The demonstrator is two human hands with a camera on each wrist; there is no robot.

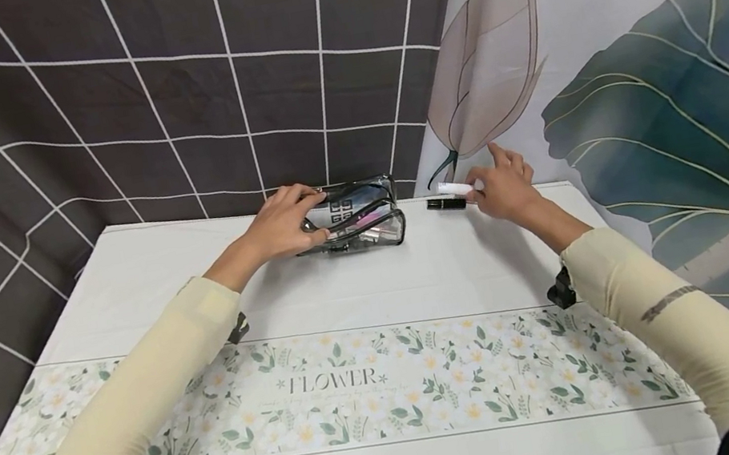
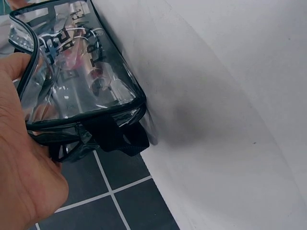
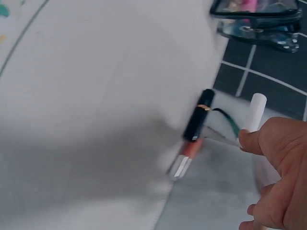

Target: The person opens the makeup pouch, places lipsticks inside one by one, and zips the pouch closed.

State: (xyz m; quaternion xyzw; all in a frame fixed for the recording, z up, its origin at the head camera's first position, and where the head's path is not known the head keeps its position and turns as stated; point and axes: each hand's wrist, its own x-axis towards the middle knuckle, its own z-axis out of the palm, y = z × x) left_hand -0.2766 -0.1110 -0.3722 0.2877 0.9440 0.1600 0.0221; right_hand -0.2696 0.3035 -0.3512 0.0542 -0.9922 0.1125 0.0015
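Observation:
A clear zip pouch with black piping sits near the table's back edge, and my left hand grips its left end. Through its printed clear side, the left wrist view shows slim cosmetic tubes and something pink inside. To the right of the pouch, my right hand pinches a white cylindrical tube between thumb and fingers; its lower part is hidden by the hand. Close beside it lies a lip gloss tube with a black cap, a gold ring and a reddish clear body.
A white table cover carries a floral band with the word FLOWER. Behind the table hangs a dark grid-patterned cloth. On the right is a white curtain with large painted leaves, near my right arm.

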